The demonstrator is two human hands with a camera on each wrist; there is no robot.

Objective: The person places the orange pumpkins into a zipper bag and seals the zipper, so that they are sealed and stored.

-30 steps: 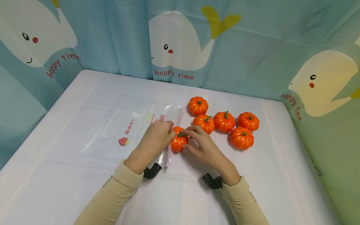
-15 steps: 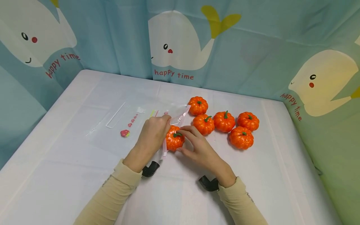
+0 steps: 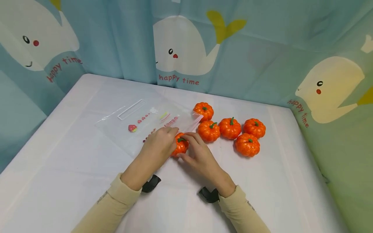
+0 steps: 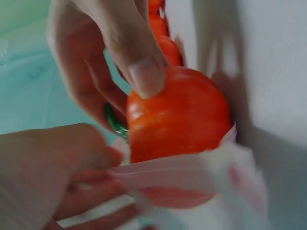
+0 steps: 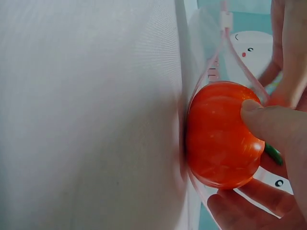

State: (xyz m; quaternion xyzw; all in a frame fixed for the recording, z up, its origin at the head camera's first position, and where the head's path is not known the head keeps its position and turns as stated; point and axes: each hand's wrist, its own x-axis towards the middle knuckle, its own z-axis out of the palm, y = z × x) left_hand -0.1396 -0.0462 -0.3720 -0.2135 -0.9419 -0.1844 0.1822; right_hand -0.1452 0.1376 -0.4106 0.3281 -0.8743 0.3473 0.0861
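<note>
An orange toy pumpkin [image 3: 182, 148] with a green stem sits at the mouth of a clear zip bag [image 3: 140, 124] printed with a strawberry and small hearts. My right hand [image 3: 201, 158] grips the pumpkin, thumb on its side and fingers near the stem. In the left wrist view, the bag's pink rim [image 4: 168, 167] crosses the lower part of the pumpkin, which shows through the plastic. My left hand [image 3: 158, 142] pinches that rim beside the pumpkin. The right wrist view shows the pink edges spread apart around it, with a white slider [image 5: 226, 20] above.
Several more orange pumpkins [image 3: 230, 128] stand in a loose group right of the bag, the nearest [image 3: 208, 131] close to its pink corner. A white cloth covers the table [image 3: 276, 181]. A blue whale-print curtain [image 3: 125, 42] hangs along the back and sides.
The pumpkin has moved slightly left, with my right hand, into the bag's mouth. My left hand lifted the rim, and the bag has turned so its far end lies further back.
</note>
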